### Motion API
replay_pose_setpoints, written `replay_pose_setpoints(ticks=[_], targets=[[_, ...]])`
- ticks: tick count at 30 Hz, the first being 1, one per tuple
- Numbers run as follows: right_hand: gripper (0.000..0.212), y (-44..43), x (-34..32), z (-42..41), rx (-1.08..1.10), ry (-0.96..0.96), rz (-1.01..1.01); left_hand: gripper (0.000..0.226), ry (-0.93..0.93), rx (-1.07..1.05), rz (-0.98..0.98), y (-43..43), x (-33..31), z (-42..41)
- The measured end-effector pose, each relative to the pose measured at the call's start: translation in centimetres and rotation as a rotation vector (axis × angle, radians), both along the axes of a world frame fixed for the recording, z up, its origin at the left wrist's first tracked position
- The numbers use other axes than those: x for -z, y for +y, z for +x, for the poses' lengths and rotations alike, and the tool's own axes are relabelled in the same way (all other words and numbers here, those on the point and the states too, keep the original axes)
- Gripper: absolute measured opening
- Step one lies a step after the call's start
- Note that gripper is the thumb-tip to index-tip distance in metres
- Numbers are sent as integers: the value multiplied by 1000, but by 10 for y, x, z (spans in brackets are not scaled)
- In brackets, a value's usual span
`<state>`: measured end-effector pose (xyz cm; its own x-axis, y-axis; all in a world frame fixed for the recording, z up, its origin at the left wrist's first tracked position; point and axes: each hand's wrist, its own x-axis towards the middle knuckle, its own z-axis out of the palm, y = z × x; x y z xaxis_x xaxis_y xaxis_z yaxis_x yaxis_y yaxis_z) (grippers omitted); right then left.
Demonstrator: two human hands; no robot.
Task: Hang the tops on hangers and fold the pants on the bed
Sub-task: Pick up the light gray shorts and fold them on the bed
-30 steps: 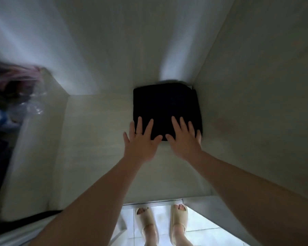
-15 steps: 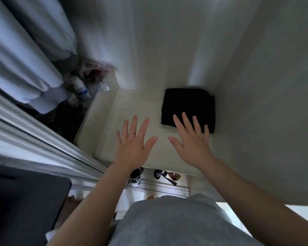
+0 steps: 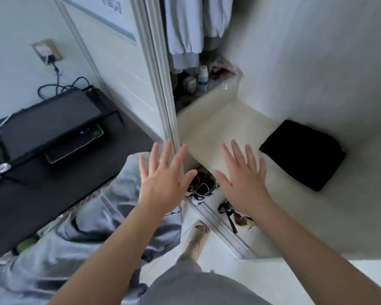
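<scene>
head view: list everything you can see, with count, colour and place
shelf: one, cream, inside the closet
folded garment: one, black, on the shelf's right end
hanging garments: at least two, pale grey, top of the closet
bottle: one, white, below the hanging garments
sliding door: one, white, left of the shelf
shoes: several, dark, under the shelf
wall socket: one, beige, left wall
stand: one, black, on the dark desk at left
crumpled garment: one, light grey, lower left
sandalled foot: one, beige sandal, bottom centre
left hand: one, open, empty, wearing a ring
right hand: one, open, empty, over the shelf's front edge
</scene>
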<state>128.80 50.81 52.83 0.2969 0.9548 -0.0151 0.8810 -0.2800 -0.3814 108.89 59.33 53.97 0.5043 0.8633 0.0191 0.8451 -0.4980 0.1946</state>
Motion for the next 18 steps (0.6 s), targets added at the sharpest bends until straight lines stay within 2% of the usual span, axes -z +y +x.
replay_pose_setpoints(ticks=[12, 18], targets=[[67, -10, -26, -201, -611, 139, 22, 68, -24, -602, -11, -119, -4, -197], [67, -19, -29, -321, -944, 102, -34, 68, -76, -948, -10, -190, 5, -310]])
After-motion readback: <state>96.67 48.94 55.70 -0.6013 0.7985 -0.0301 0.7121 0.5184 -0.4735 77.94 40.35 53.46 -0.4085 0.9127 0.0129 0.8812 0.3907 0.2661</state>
